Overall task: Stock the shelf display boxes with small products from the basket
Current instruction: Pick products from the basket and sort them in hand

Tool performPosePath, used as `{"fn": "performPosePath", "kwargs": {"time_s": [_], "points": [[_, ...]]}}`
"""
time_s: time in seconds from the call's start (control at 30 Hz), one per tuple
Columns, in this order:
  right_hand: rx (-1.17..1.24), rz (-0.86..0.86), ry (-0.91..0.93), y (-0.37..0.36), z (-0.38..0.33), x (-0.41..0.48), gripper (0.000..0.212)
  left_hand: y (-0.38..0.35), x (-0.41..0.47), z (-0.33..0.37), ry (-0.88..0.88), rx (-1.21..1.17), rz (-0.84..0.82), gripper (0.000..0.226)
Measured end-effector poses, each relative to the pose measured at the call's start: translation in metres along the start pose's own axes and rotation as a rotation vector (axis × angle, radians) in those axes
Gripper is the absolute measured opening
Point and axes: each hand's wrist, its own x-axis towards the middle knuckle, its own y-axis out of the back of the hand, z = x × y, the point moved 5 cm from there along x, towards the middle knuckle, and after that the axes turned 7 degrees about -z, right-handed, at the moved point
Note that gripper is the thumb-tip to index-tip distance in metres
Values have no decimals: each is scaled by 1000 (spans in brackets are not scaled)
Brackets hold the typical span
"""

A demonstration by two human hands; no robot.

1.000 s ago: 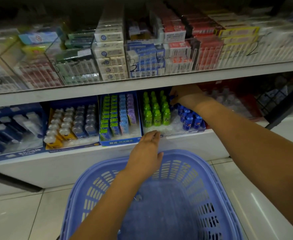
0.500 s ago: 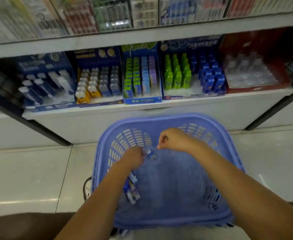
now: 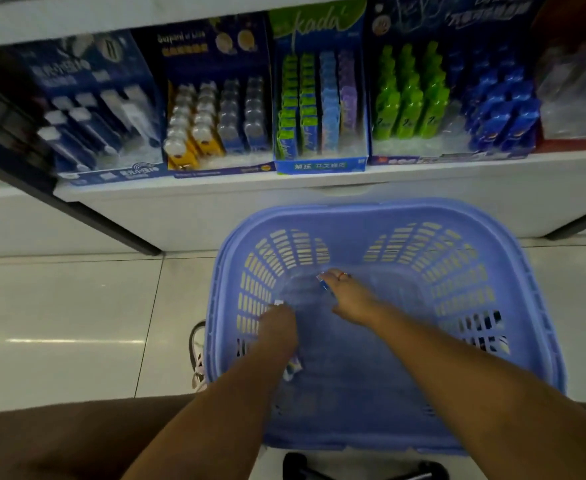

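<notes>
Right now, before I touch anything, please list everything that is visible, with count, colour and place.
lavender-blue perforated plastic basket: one, on the floor before the shelf
cardboard display boxes: at least five, dark blue, navy, green-topped, blue, red, on the shelf
small green bottles: several, left half of the blue box
small blue bottles: several, right half of that box
small white-blue packet: one, in the basket, beside the left forearm
shoe: one, white and dark, left of the basket
left hand: one, in the basket, grip blurred
right hand: one, in the basket, grip blurred
</notes>
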Motion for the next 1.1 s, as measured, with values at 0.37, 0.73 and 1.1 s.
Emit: {"fn": "performPosePath", "kwargs": {"time_s": [0.37, 0.73, 1.1], "points": [[-171, 44, -75, -17, 17, 3, 36, -10, 7, 2, 59, -164, -144, 34], [897, 208, -206, 31, 26, -39, 13, 45, -22, 43, 17, -894, -130, 23], [1156, 618, 287, 179, -66, -131, 19, 172, -87, 31, -507, -1070, 169, 19]]}}
